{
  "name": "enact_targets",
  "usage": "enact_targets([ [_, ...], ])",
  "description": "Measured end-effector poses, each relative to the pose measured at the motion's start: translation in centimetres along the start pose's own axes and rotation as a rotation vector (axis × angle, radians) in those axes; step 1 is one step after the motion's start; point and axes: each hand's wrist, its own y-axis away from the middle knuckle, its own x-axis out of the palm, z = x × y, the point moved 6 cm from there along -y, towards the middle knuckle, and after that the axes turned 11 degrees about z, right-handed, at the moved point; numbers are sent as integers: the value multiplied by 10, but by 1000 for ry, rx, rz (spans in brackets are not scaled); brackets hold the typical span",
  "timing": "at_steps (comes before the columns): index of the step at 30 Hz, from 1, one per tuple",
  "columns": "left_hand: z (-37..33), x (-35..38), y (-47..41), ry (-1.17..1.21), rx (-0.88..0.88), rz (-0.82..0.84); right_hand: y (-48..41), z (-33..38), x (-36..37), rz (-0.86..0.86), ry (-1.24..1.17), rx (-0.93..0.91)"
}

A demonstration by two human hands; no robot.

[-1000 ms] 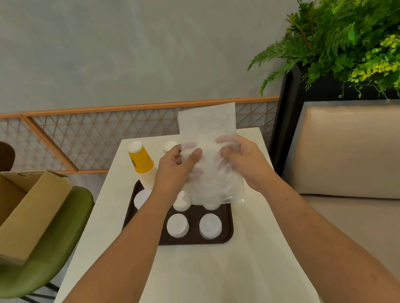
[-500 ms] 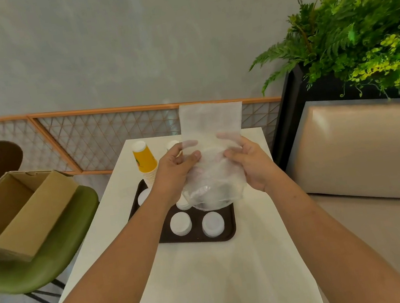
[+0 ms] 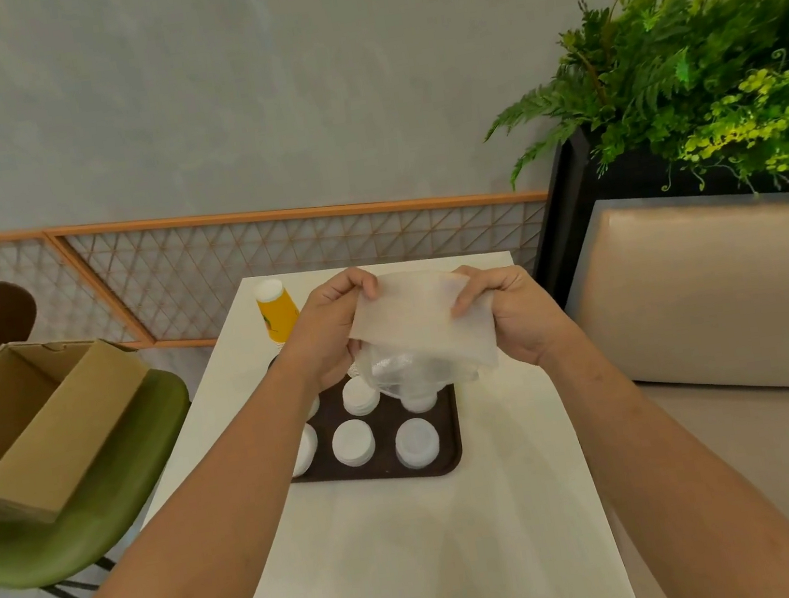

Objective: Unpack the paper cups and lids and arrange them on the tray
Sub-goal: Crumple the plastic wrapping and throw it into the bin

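Yellow cups (image 3: 278, 315), white lids (image 3: 353, 442), dark brown tray (image 3: 382, 475)
The cups are yellow with a white end on top, and the round lids are plain white. The bag (image 3: 415, 316) is milky white and partly see-through. The table (image 3: 417, 549) is creamy white, the chair (image 3: 105, 491) green, the box (image 3: 45, 424) light brown. The fence (image 3: 274, 249) has an orange frame and a criss-cross triangle pattern. The plant (image 3: 706, 77) is green, the wall (image 3: 251, 90) grey.

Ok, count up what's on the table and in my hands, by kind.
White round tops on the tray: 5 plain to see; the left forearm may hide more
Yellow cup stack: 1
Brown tray: 1
Clear plastic bag, pinched by the left hand and the right hand: 1
Total: 8
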Motion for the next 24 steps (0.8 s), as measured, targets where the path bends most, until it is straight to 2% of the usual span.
enact_targets([
  [3,-2,3,-1,98,-72,-45,0,0,-8,-10,121,33],
  [5,1,3,-2,144,-186,-75,0,2,-13,-23,250,39],
  [8,13,-1,-7,-143,-327,-53,-3,9,-16,-23,469,32],
  [10,12,-2,-9,-403,-287,-87,-5,10,-17,-31,563,40],
  [12,8,1,-12,-541,-184,-110,-4,11,-17,-62,517,10],
  [16,-3,12,-11,-577,-6,-179,0,3,-17,-212,-84,-55],
  [18,-8,17,-8,-628,59,-247,-1,-10,-15,-296,-207,10],
  [21,-10,26,-6,-690,116,-296,-4,-21,-7,-356,-5,107],
  [24,-4,29,-7,-646,97,-322,-7,-17,-1,-417,202,29],
])
